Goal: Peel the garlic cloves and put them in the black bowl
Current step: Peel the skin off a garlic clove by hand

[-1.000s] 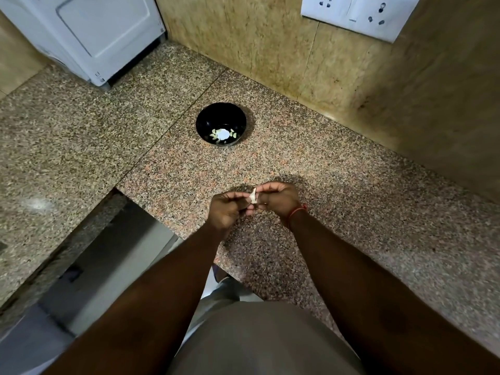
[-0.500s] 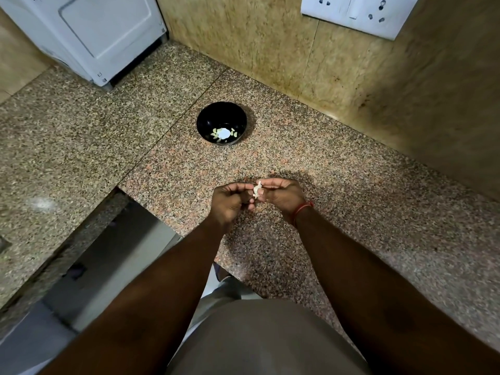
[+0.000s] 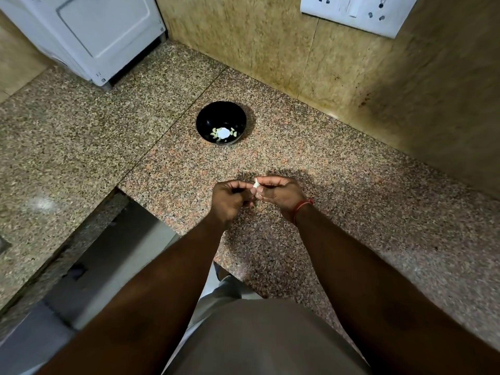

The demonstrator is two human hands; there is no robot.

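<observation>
- Since a second ago the two hands have drifted a little farther from the body and toward the black bowl (image 3: 221, 123), and the garlic clove (image 3: 256, 182) sits slightly higher between the fingertips; the bowl itself has not moved on the bench (image 3: 351, 201).
- The left hand (image 3: 228, 198) is curled, its thumb and forefinger pinching the near side of the clove.
- The right hand (image 3: 281, 194) is curled too, fingertips gripping the clove from the other side, so both hands meet on it just above the bench.
- The clove is small, pale and pointed; only its tip shows between the fingers, and whether skin still clings to it cannot be told.
- The black bowl is round and glossy, standing well apart from the hands, nearer the wall. Inside lie several pale greenish peeled cloves (image 3: 215, 134) around a bright white spot.
- The bench is speckled granite, brown and pink, with a straight seam running diagonally past the bowl.
- A red thread band (image 3: 303, 208) circles the right wrist.
- A white appliance (image 3: 89, 36) stands at the far left corner; a white socket plate (image 3: 354, 12) is on the mottled tan wall.
</observation>
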